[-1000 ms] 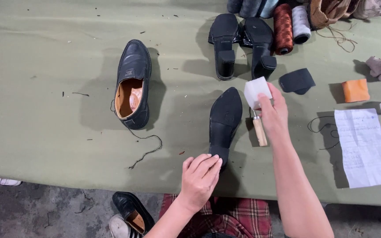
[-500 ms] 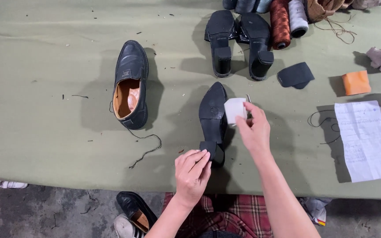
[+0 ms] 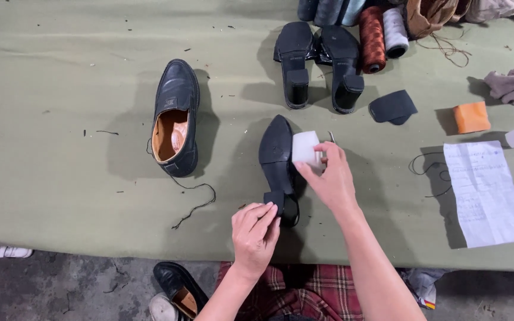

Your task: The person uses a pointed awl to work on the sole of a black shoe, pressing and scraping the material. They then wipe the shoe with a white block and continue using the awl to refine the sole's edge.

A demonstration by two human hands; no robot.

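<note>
The worktop (image 3: 60, 196) lies bare along its whole left side, giving open passage up to the black shoe (image 3: 175, 116) standing upright, with a loose thread (image 3: 193, 199) trailing from it. Between that shoe and the overturned shoe (image 3: 278, 163) runs a clear lane. Behind, two black heeled sandals (image 3: 319, 62) and thread spools (image 3: 382, 30) block the far edge. To the right, a black patch (image 3: 392, 107), orange block (image 3: 471, 117) and paper sheet (image 3: 486, 190) crowd the surface.
</note>
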